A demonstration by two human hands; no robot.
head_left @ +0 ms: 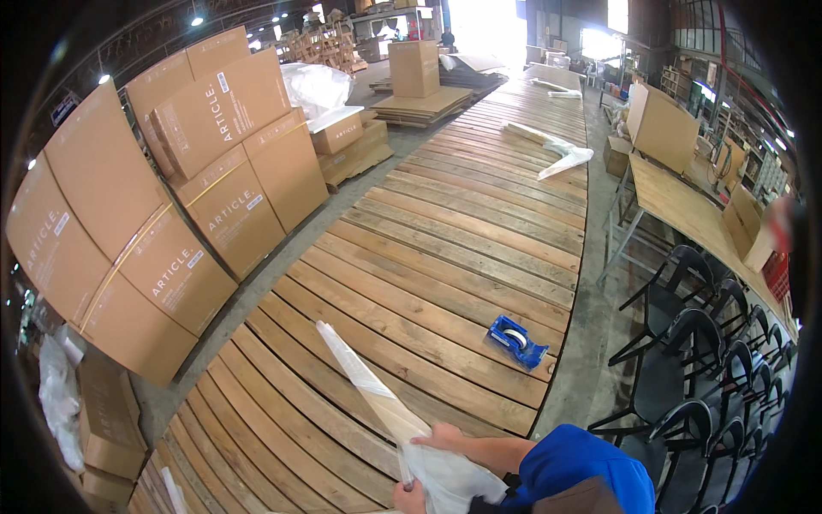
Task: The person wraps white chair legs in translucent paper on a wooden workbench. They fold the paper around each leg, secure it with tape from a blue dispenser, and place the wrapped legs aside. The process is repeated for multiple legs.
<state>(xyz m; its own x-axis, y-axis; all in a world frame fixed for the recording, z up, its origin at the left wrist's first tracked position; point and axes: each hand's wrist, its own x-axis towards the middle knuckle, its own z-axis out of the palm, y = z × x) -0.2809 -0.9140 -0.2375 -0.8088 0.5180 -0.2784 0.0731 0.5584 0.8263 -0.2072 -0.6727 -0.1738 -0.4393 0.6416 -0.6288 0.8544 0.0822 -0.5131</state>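
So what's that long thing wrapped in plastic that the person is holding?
The long piece looks like a pale wooden slat or leg, partly sheathed in clear plastic film. It slants up and away over the plank platform, its far end pointed and covered in film. Near the person the plastic bunches into a white wad. The right hand lies on top of that wad; the left hand grips it from below. A blue tape dispenser lies apart, not touching it.

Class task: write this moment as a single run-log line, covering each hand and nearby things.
left hand: grips wrapped wooden piece | right hand: on its plastic wrap | blue tape dispenser: lying apart on plank platform
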